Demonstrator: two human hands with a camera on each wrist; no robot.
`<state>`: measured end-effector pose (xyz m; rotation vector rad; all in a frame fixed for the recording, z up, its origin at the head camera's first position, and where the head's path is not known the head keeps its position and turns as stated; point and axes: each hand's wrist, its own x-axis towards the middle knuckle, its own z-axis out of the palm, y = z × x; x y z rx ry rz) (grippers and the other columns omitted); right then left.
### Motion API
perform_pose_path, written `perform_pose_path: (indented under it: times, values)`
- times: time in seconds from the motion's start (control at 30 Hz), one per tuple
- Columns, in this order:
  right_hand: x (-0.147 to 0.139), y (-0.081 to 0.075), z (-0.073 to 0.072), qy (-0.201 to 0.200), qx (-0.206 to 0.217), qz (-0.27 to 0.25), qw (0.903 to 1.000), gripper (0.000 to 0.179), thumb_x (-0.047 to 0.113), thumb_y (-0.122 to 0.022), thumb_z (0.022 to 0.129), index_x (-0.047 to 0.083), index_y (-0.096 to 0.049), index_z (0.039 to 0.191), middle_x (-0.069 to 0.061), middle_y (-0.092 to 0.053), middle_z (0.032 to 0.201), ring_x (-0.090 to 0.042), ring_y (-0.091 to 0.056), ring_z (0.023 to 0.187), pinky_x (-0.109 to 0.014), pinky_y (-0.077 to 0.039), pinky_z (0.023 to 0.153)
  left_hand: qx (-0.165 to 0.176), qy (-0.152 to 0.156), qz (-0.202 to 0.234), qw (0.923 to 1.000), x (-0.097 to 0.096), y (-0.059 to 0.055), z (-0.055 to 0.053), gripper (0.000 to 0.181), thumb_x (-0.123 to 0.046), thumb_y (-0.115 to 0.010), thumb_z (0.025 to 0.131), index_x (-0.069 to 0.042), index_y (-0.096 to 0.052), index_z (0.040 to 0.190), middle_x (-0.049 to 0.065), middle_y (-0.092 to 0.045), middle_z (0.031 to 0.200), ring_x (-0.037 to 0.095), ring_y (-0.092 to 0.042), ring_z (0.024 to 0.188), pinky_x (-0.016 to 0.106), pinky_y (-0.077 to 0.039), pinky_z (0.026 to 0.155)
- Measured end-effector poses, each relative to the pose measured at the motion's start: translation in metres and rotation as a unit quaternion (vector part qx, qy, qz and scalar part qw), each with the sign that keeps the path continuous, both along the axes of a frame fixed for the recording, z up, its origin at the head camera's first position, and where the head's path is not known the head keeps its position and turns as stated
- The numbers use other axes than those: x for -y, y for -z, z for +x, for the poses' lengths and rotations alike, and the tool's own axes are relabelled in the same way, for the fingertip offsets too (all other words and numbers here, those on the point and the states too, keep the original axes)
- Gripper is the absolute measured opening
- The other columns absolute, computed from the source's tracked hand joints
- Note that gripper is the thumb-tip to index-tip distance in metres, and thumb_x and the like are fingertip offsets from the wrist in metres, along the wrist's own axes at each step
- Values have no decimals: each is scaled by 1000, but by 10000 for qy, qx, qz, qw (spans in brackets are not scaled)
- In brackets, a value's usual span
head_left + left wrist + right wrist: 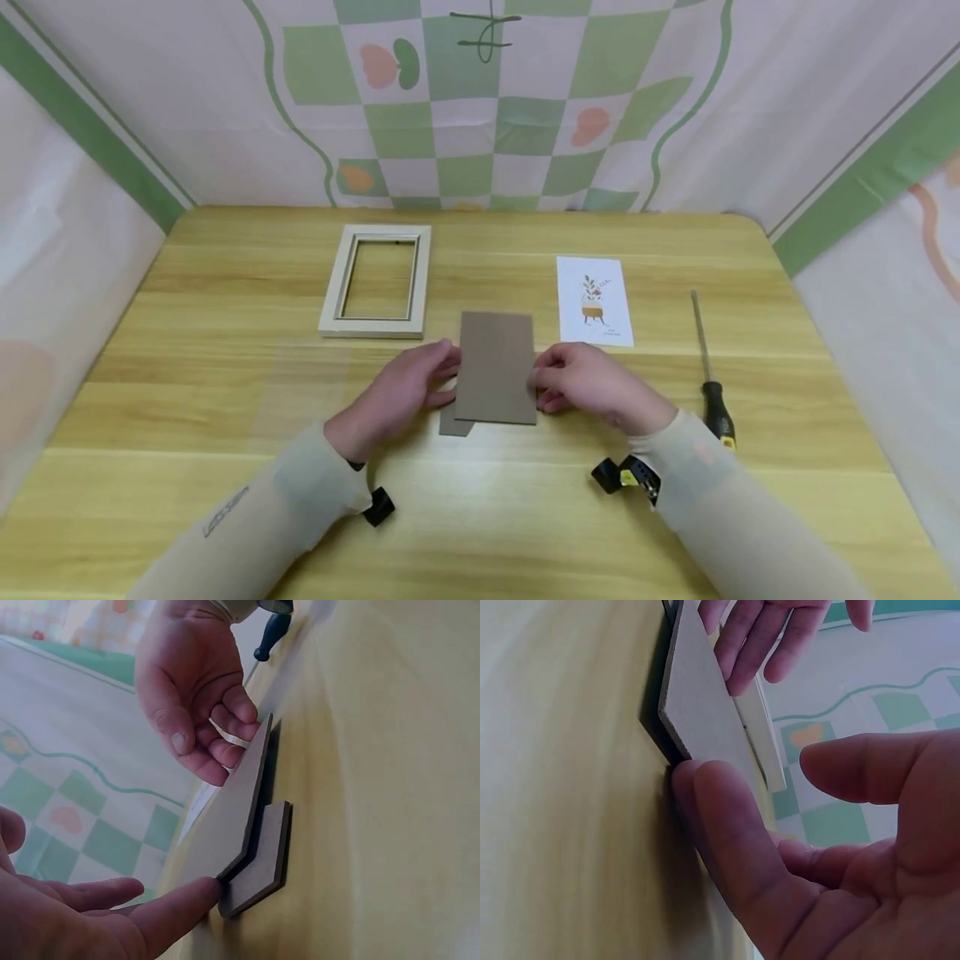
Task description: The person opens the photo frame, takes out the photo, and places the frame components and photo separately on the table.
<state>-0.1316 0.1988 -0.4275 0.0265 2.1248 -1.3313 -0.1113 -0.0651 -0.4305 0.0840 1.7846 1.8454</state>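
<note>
A brown picture frame backing board (496, 367) lies in the middle of the table, plain face up. From beneath its lower left corner sticks a smaller brown piece (455, 422), raising the board a little off the wood. My left hand (401, 392) is at the board's left edge, its fingertips touching the side with the thumb off it. At the opposite edge, the fingers of my right hand (588, 383) rest against the side. In the right wrist view the right thumb (847, 765) stands apart from the board (705, 705).
An empty cream picture frame (333, 292) lies at the back left, with a faint clear sheet (300, 396) in front of it. Behind my right hand is a white card with a plant drawing (596, 300). A black-handled screwdriver (717, 408) lies at the right.
</note>
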Motion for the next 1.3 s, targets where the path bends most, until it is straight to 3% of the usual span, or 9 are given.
perform_pose_path:
  times: [0.23,0.6,0.93,1.3]
  values:
    - [2,0,14,-195,-79,101,9997,25,9,-61,97,-10,-57,114,-16,-66,93,-24,-67,78,-37,-58,72,63,-348,-9,9994,0,5,16,48,-26,-35,110,12,-46,139,23,-46,144,35,-44,133,43,-49,95]
    - [8,-2,34,-263,-240,255,9990,24,7,-64,94,-9,-59,112,-13,-66,87,-22,-67,74,-36,-57,69,-29,-231,-86,9997,5,7,36,47,-22,-35,110,15,-45,138,26,-45,142,38,-42,133,42,-48,97]
    - [9,2,45,-246,-276,185,9991,25,7,-64,93,-8,-59,113,-11,-65,88,-21,-67,75,-35,-57,70,144,-232,-180,9995,7,8,43,44,-22,-39,109,12,-52,133,23,-49,139,35,-45,131,40,-49,96]
    - [9,4,52,-312,-511,332,9977,31,8,-61,94,-9,-59,120,-8,-64,86,-20,-67,75,-34,-56,70,35,-428,-224,9988,6,12,53,43,-21,-42,108,12,-53,131,23,-48,141,36,-44,132,40,-49,96]
